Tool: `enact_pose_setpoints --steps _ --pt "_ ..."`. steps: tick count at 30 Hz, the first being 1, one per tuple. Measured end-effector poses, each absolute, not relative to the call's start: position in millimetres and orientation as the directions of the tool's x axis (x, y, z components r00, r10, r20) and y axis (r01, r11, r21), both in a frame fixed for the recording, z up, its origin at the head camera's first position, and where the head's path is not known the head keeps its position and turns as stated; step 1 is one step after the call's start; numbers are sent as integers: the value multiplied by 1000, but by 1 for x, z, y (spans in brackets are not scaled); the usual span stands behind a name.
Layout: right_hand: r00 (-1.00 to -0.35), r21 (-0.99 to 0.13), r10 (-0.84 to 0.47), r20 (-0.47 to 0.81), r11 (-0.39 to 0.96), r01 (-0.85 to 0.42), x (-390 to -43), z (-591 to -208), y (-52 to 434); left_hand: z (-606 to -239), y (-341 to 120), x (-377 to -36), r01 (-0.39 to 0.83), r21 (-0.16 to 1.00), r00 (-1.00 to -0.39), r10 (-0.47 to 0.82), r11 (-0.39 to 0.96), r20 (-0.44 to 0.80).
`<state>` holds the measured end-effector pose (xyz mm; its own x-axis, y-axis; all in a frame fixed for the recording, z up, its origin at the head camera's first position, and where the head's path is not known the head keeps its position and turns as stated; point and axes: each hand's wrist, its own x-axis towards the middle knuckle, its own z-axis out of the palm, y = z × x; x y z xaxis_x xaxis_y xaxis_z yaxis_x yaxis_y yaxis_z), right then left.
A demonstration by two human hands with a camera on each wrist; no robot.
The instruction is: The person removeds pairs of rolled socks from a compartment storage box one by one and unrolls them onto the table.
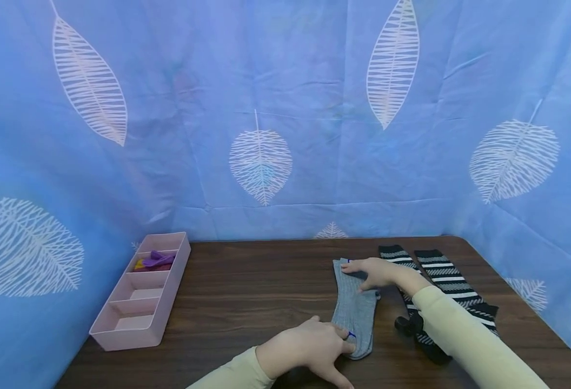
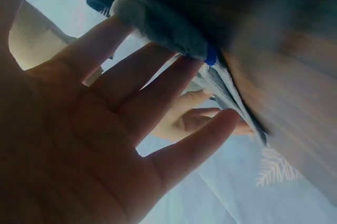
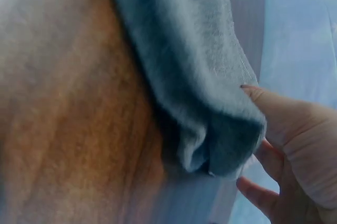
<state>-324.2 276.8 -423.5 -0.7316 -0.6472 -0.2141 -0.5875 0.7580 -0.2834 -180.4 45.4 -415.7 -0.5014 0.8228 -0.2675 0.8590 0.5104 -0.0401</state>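
Observation:
A grey ribbed pair of socks [image 1: 354,310], one laid over the other, lies lengthwise on the table with small blue marks at both ends. My left hand [image 1: 310,348] rests at the near end, its fingers stretched out and touching the fabric. The left wrist view shows these fingers [image 2: 158,87] spread against the sock edge beside a blue tag [image 2: 211,54]. At the far end my right hand [image 1: 375,272] lies on the socks with loosely bent fingers. In the right wrist view that hand [image 3: 303,155] touches the bulging grey heel [image 3: 231,134].
Black-and-white striped socks [image 1: 453,283] lie to the right, partly under my right sleeve [image 1: 470,335]. On the left stands a pink divided box [image 1: 166,308] with purple [image 1: 158,259], yellow and dark red items in one compartment. A blue leaf-patterned cloth [image 1: 310,162] hangs behind the dark wooden table [image 1: 246,292].

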Motion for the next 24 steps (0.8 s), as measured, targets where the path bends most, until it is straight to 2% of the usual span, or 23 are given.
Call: enact_pose_setpoints --steps 4,6,16,24 --pt "-738 -348 -636 -228 761 -548 -330 -425 282 -416 66 -185 842 -15 -515 797 539 -317" --pt "-738 -337 -634 -230 763 -551 -332 -425 284 -417 75 -186 838 -7 -517 788 546 -335" --pt "-781 -79 -592 -200 804 -589 -334 -413 291 -421 113 -188 779 -12 -586 721 627 -370" --pt "-809 -21 -560 -180 824 -566 -338 -414 291 -419 115 -188 768 -17 -606 716 641 -347"
